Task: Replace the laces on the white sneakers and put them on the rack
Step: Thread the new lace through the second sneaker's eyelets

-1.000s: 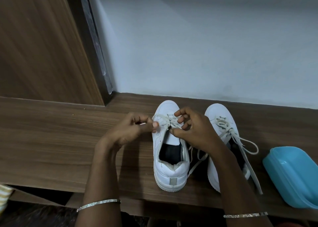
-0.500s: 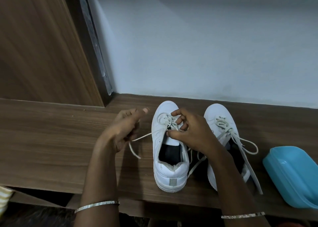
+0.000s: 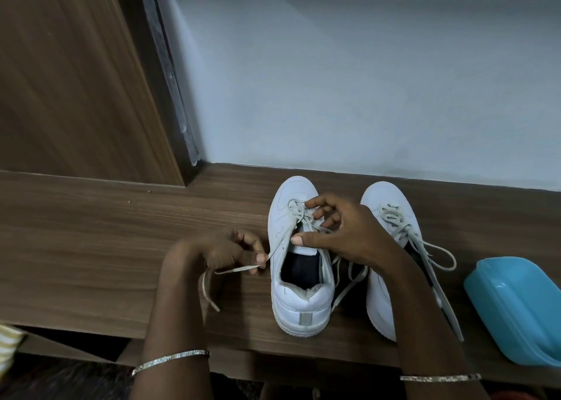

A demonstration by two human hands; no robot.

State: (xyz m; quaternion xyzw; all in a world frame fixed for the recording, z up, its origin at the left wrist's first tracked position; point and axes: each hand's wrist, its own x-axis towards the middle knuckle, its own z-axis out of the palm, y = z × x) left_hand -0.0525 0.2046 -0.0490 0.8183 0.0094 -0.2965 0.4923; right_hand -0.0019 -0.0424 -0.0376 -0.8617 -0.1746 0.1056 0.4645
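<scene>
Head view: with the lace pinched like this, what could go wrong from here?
1. The left hand pinches the lace, taut from the eyelets; a snag could drag the sneaker toward the shelf edge, which its heel sits near.
2. The loose laces of the other sneaker lie beside the right hand and forearm and may catch.
</scene>
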